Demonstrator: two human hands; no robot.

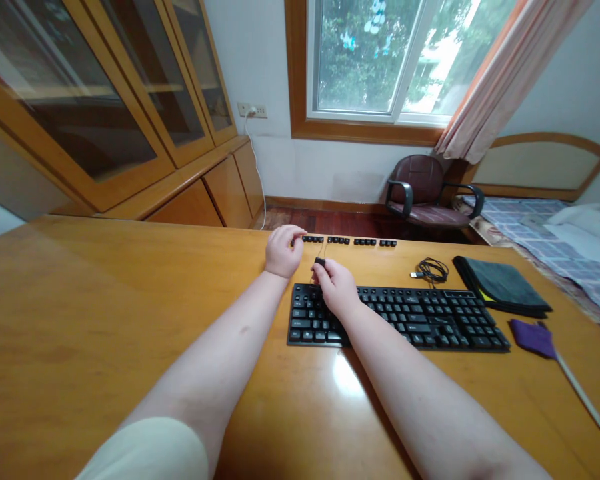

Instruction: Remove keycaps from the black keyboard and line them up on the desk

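Note:
My left hand (284, 251) is at the far edge of the desk, at the left end of a row of loose black keycaps (339, 241). Its fingers curl together over a dark keycap (293, 243), mostly hidden by them. My right hand (337, 283) is closed above the left part of a black keyboard (430, 317). Between its thumb and fingers is a small black piece with thin wires, which looks like a wire keycap puller (320, 261). Part of the keyboard's upper left lies hidden under this hand.
Right of the row lies a coiled black USB cable (433, 270). A folded dark cloth (500, 283) and a purple-headed duster with a pale handle (535, 338) lie at the right. Beyond the desk (105, 320) stand a cabinet (180, 167), an office chair (425, 190) and a bed (555, 227).

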